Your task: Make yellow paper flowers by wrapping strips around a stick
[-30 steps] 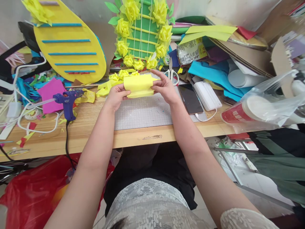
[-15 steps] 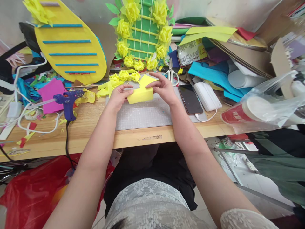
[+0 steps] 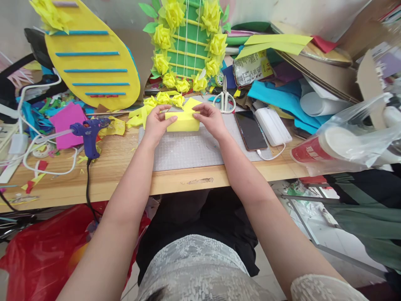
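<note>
A folded strip of yellow paper point(image 3: 183, 123) is stretched between my two hands, just above the grey cutting mat point(image 3: 191, 152). My left hand point(image 3: 157, 122) pinches its left end between thumb and fingers. At the right end, my right hand point(image 3: 211, 119) is closed on the paper in the same way. Behind the strip lies another piece of yellow paper point(image 3: 191, 103), partly covered by it. Several yellow paper flowers point(image 3: 163, 98) rest at the back of the mat, beyond my left hand. White-handled scissors point(image 3: 224, 100) lie to the right of my right hand.
A blue glue gun point(image 3: 90, 133) stands at left near a magenta sheet point(image 3: 69, 125). Along the right are a phone point(image 3: 250, 130), a white power bank point(image 3: 273, 126) and a bagged cup point(image 3: 324, 144). A flower-edged green panel point(image 3: 191, 46) and a striped yellow board point(image 3: 94, 62) lean behind.
My right hand has shifted from the rear of the paper down to the strip's right end, its fingers now closed. The strip has become more level.
</note>
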`<state>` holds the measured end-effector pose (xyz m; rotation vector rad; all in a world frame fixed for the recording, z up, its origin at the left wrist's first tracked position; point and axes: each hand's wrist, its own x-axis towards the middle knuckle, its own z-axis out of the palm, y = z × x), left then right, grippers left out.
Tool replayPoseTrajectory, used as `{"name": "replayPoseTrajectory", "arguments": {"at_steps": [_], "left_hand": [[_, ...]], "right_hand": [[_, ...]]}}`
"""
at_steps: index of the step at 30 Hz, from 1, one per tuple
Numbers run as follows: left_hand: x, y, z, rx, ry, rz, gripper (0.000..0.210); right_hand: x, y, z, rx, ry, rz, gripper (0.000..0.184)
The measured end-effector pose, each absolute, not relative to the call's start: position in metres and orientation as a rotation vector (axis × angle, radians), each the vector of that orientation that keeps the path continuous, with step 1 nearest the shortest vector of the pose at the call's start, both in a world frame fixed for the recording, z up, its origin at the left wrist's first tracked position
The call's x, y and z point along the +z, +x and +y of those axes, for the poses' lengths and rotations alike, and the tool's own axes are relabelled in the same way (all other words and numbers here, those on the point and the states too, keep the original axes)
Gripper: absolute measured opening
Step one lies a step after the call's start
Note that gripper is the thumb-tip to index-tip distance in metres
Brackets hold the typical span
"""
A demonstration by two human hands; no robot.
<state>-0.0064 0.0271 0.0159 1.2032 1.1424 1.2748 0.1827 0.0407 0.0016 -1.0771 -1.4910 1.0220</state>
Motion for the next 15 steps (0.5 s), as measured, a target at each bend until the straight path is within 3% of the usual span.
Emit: {"name": "replayPoseTrajectory", "arguments": {"at_steps": [8,15], "left_hand": [[0.009,-0.005,0.03,1.271,1.184,1.17,0.032],[0.008,-0.002,0.029,1.297,1.227,1.165,0.031]], "right_hand": [[0.004,0.185,0.04,1.009,-1.089,-1.504,0.023],[0.001,0.179,0.04,1.055,-1.129,-1.533,0.014]]}}
